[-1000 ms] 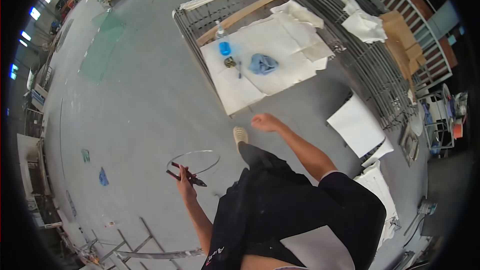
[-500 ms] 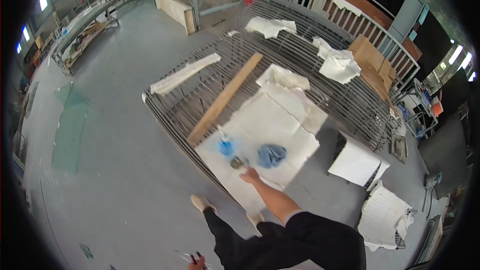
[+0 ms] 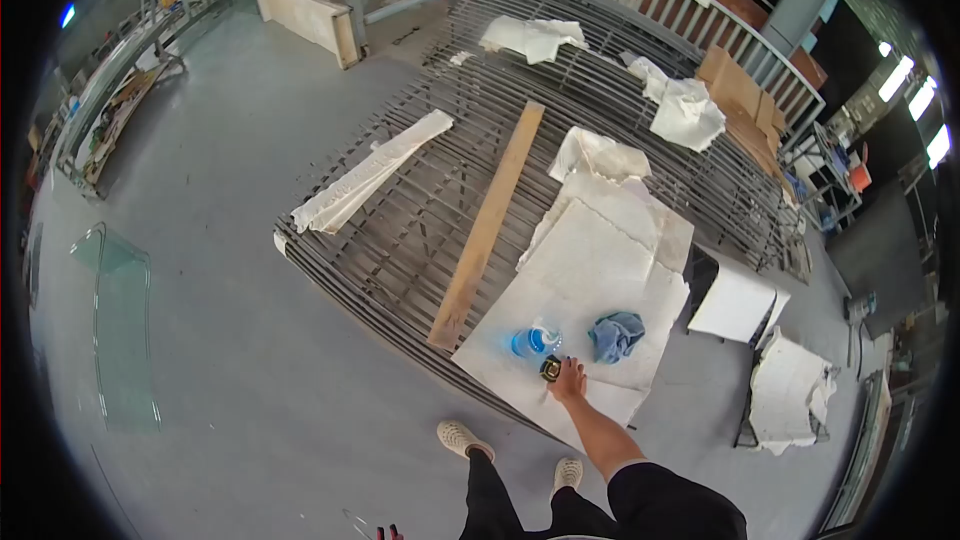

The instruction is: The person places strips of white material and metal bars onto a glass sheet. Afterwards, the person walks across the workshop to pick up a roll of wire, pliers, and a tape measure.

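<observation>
On the pale sheet [image 3: 590, 260], my right hand [image 3: 569, 381] has its fingers closed at the side of a black-and-yellow tape measure [image 3: 551, 369]. Just beyond it is a clear bottle of blue liquid [image 3: 536, 341] with a white top. A crumpled blue cloth [image 3: 616, 336] lies to the right of the bottle. My left hand [image 3: 390, 534] shows only as fingertips at the bottom edge, against something dark; thin bright lines appear beside it, and most of the hand is out of view.
A rack of metal bars [image 3: 400, 200] carries the sheet, a wooden plank [image 3: 488, 230], a long white strip [image 3: 375, 172] and cardboard [image 3: 740, 105]. Bent glass [image 3: 122, 330] stands on the floor at left. White-covered stands [image 3: 735, 300] are at right.
My right hand has come closer to the tape measure and now meets it. The view has shifted, and my left hand has sunk almost out of the bottom edge.
</observation>
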A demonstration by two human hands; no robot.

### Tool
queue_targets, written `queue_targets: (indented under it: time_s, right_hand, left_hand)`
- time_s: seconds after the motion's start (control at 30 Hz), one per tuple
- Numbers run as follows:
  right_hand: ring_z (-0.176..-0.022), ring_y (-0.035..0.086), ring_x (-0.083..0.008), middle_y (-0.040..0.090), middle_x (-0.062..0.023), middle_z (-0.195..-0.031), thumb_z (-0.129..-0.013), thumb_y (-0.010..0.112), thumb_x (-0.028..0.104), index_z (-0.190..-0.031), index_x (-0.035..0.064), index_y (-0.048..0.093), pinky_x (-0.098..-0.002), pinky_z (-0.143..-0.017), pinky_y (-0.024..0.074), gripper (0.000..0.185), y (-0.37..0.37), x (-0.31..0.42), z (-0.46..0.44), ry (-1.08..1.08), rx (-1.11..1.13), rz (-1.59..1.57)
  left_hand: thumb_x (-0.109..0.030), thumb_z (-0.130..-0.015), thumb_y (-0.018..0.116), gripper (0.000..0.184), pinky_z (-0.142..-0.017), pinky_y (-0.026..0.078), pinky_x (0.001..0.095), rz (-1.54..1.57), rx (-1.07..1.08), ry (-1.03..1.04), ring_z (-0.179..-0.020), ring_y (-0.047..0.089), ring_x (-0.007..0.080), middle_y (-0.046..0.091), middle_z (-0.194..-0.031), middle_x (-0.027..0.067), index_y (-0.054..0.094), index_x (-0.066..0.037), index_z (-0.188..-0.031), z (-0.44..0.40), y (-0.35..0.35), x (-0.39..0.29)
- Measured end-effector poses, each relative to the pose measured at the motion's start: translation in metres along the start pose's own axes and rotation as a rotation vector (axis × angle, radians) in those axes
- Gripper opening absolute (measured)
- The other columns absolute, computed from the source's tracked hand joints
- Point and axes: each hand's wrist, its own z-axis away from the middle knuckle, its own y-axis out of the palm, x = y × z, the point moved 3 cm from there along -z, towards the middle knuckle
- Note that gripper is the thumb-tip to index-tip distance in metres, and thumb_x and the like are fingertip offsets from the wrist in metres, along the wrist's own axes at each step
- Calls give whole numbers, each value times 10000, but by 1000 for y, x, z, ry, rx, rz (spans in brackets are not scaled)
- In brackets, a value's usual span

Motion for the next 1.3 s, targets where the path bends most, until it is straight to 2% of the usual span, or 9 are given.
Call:
queue_targets:
  time_s: [0.03, 0.1, 0.17, 0.2, 0.27, 0.57, 0.8, 1.0, 1.3]
  right_hand:
    - [-1125, 467, -328, 467, -130, -1190, -620, 785, 268, -1149, 64, 502, -449, -917, 438, 634, -2, -3, 2, 17, -6, 12]
    - [-1106, 488, -328, 485, -133, -1173, -603, 795, 299, -1143, 57, 506, -438, -909, 445, 658, -12, -7, 21, 49, 4, -105]
    - [-1056, 549, -323, 556, -147, -1134, -549, 825, 390, -1138, 42, 533, -403, -886, 463, 744, -22, -19, 42, 47, 9, -270]
    - [-1011, 568, -294, 582, -130, -1091, -545, 829, 427, -1135, 40, 542, -378, -868, 466, 761, -20, -32, 55, 53, 99, -402]
    - [-887, 612, -213, 635, -88, -985, -573, 845, 461, -1130, 29, 555, -316, -787, 493, 762, -28, -51, 102, 78, 178, -645]
    - [-977, 606, -172, 589, -10, -1015, -832, 678, 121, -1118, 154, 494, -347, -830, 490, 342, -68, -140, 345, 328, 544, -2009]
    - [-932, 608, -157, 587, -46, -1041, -805, 662, 135, -1235, 111, 443, -335, -763, 504, 483, -78, -292, 500, 123, 265, -2223]
    - [-764, 585, -118, 598, -10, -839, -841, 651, 365, -948, 121, 574, -255, -602, 462, 277, -117, -433, 610, 419, -215, -2331]
    - [-792, 636, -178, 648, -73, -975, -924, 472, 429, -1124, 108, 554, -313, -693, 495, 387, -118, -680, 644, 485, -900, -2330]
  left_hand:
    - [-531, -850, 606, 474, -442, 369, 319, 178, -200, 142, -454, 457, 148, 508, -486, 38, 719, -83, -957, -4, -15, 1]
    - [-548, -824, 621, 467, -446, 357, 335, -101, 43, -215, -480, 473, 139, 631, -608, 67, 688, -158, -1073, 13, -43, -39]
    - [-534, -826, 617, 459, -444, 353, 342, 314, -32, 236, -510, 487, 119, 715, -915, 71, 681, -176, -1106, 16, -52, -51]
    - [-508, -841, 604, 437, -442, 363, 331, -176, 133, -113, -547, 523, 107, 616, -1220, 59, 685, -167, -1102, 52, -76, -128]
    - [-486, -837, 625, 489, -452, 415, 343, -215, 96, 299, -608, 588, 102, 633, -1200, 62, 642, -137, -1179, 116, -87, -196]
    - [-435, -785, 715, 414, -523, 425, 269, -77, 342, 132, -550, 554, 112, 616, -624, 23, 689, -27, -722, -2, 47, -133]
    - [-526, -749, 716, 496, -500, 395, 278, -377, 409, 305, -544, 536, 114, 605, -651, 11, 681, -31, -760, 52, 149, -149]
    - [-565, -769, 680, 495, -471, 360, 293, -825, 600, 294, -503, 498, 133, 573, -630, 8, 669, -70, -769, 102, 255, -160]
    - [-564, -775, 673, 477, -465, 349, 292, -1060, 743, 222, -503, 492, 132, 566, -624, 3, 654, -88, -754, 158, 416, -239]
